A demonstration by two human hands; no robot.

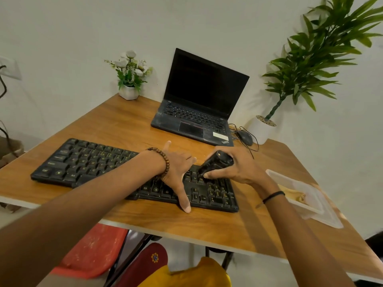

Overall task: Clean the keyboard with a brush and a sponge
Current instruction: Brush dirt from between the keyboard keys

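- A black keyboard (87, 162) lay across the near part of a wooden table (124, 125), slanting from far left to near right.
- The left hand (178, 170) rested flat on the keyboard's middle, with its fingers straight and spread and its thumb pointing toward the near edge; it gripped nothing.
- A beaded bracelet (163, 160) sat on the left wrist.
- The right hand (242, 168) had its fingers and thumb curled round a black brush (215, 162), just to the right of the left hand.
- The brush was tilted, with its lower end down on the keys in the right part of the keyboard.
- A thin black band (273, 196) circled the right wrist.
- A clear plastic container (306, 195) stood on the table's right side, near the right forearm. It held something yellowish, too blurred to identify.
- An open laptop (199, 100) with a dark screen stood on the far side of the table, with a corded mouse (245, 137) just to its right.
- A small pot of white flowers (129, 93) stood at the far left corner.
- A leafy green plant (315, 52) in a white pot stood at the far right.
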